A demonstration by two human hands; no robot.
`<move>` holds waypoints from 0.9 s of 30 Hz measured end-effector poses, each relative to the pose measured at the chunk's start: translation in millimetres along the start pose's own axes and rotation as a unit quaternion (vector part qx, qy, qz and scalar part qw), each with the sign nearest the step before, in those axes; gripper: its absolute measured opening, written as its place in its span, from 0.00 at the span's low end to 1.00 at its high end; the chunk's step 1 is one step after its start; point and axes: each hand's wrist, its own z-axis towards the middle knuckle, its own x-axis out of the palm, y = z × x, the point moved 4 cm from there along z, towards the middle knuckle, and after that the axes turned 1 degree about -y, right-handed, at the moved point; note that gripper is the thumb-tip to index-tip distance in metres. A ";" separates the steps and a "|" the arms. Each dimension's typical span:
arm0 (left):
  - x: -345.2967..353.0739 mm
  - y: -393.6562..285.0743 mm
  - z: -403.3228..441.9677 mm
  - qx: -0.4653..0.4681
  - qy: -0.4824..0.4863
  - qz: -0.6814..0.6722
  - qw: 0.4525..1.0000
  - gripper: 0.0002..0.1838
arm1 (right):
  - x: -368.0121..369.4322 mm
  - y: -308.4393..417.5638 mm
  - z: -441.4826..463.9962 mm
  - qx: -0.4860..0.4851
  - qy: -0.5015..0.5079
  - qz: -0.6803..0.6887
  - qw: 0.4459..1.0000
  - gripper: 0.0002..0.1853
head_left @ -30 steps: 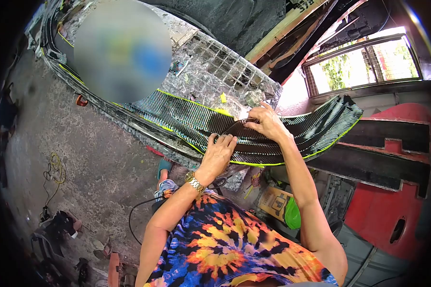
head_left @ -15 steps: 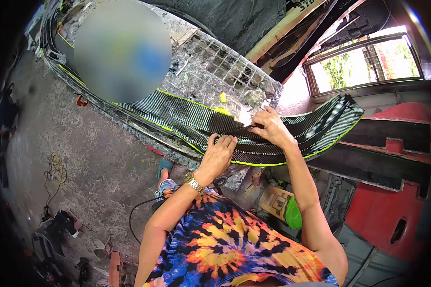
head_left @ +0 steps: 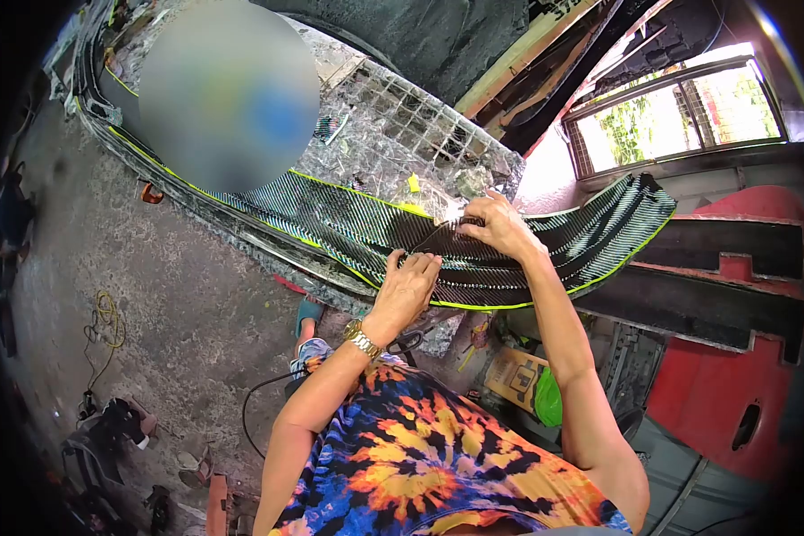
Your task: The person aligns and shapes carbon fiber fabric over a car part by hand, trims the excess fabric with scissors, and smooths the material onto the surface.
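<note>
A long curved strip of black woven cloth (head_left: 366, 223), which looks like carbon fibre with bright yellow-green edges, lies along a bench. My left hand (head_left: 408, 284) rests on it near the front edge, its fingers slightly bent and spread over the weave. Higher up, at the cloth's far edge, is my right hand (head_left: 502, 229). Its fingers are curled together against the cloth, and what they pinch, if anything, is hidden. Between the hands a faint line or fold crosses the weave.
Behind the cloth lies a messy bench top with wire mesh (head_left: 411, 116) and a yellow scrap (head_left: 414, 183). Red and black panels (head_left: 701, 402) stand at right, below a window (head_left: 679, 116). A green bag (head_left: 548, 397) sits beneath. A yellow cord (head_left: 107, 317) lies on the floor.
My right hand has shifted slightly up and to the left over the cloth. My left hand stays in almost the same spot.
</note>
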 end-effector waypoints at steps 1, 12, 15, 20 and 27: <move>-0.8 0.2 0.6 -0.001 0.003 -0.004 1.000 0.16 | 1.0 -2.8 3.1 -0.004 0.003 0.000 1.000 0.13; -3.3 0.2 1.4 0.005 -0.002 -0.001 1.000 0.15 | 9.0 -26.3 27.4 0.024 0.052 0.059 0.997 0.20; -2.4 0.4 1.3 0.006 -0.002 -0.006 1.000 0.15 | 9.5 -26.1 24.8 0.072 0.095 0.075 0.990 0.18; 0.4 3.4 0.1 0.013 -0.008 -0.008 1.000 0.15 | -23.8 12.8 -17.8 0.039 -0.235 0.029 0.971 0.14; 1.3 6.9 2.1 0.014 0.078 0.001 0.997 0.23 | 44.2 65.2 -64.2 -0.024 -0.140 0.029 0.990 0.16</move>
